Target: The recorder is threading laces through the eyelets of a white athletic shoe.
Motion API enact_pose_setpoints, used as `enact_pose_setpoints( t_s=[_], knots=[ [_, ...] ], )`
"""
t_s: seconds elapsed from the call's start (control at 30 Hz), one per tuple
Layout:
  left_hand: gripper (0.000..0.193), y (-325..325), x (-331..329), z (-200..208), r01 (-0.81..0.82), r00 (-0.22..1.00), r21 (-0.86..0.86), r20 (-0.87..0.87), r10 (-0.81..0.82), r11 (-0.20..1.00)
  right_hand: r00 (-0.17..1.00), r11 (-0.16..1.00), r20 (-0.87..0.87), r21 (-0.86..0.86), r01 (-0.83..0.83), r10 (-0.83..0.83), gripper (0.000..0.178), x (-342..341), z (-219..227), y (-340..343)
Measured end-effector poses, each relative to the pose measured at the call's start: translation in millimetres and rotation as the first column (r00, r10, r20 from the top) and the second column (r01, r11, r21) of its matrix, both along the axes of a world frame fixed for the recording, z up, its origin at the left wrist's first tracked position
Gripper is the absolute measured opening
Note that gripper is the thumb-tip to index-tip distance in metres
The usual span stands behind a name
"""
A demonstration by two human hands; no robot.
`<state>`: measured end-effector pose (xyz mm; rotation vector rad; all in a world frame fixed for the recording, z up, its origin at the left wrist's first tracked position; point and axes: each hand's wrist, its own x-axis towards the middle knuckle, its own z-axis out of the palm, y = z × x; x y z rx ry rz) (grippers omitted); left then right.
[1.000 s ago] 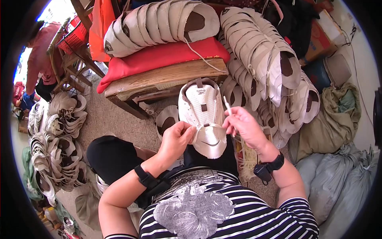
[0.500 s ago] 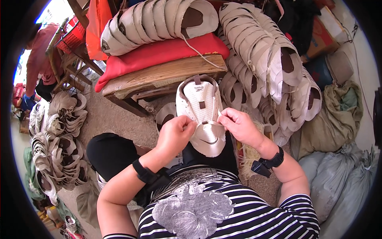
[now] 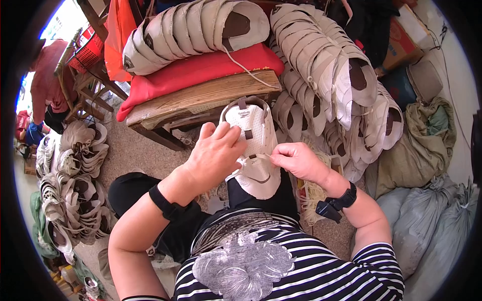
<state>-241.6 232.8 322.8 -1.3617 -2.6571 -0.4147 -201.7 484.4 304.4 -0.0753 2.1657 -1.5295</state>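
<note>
A cream shoe upper (image 3: 259,131) with a brown collar and mesh tongue lies across my lap, its toe toward me. A thin pale shoelace (image 3: 258,158) crosses it at the lowest eyelets. My left hand (image 3: 216,150) is bent over the upper's left side, gripping it there. Its thumb is near the lace, and its other fingertips are partly hidden. My right hand (image 3: 296,159) is closed, pinching the lace between thumb and forefinger at the upper's right edge.
Ahead is a wooden bench (image 3: 201,98) with a red cushion (image 3: 206,65) and a row of nested uppers (image 3: 186,32). More stacked uppers (image 3: 321,55) stand at the right, others (image 3: 78,190) at the left. Pale laces (image 3: 314,195) hang beside my right knee. Sacks (image 3: 427,215) lie at the right.
My left hand has left its pinch beside the lace and moved up over the upper's left side, its fingers more raised. The right hand has shifted slightly left, still pinching the lace.
</note>
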Motion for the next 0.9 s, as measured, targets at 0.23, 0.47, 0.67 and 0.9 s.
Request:
enact_pose_setpoints(
  t_s=[0.23,0.47,0.67,0.9],
  knots=[
    [0.027,-2,1,-15,-0.008,0.998,0.134,0.066,-0.001,0.991,0.988,0.999,-0.149,0.002,0.036,-0.036,0.02,-7,-13,-4],
    [0.013,0,6,-24,-0.107,0.988,0.251,0.135,0.075,0.962,0.985,0.994,-0.164,0.103,-0.036,0.052,0.022,-9,-8,-9],
    [0.012,15,16,-29,-0.296,0.944,0.31,0.236,0.229,0.904,0.607,0.836,-0.705,0.536,0.117,0.367,0.015,-3,1,-24],
    [0.012,26,19,8,-0.294,0.948,0.663,0.296,0.119,0.689,0.606,0.642,-0.515,0.766,0.008,0.607,0.019,-9,23,-19]
  ],
)
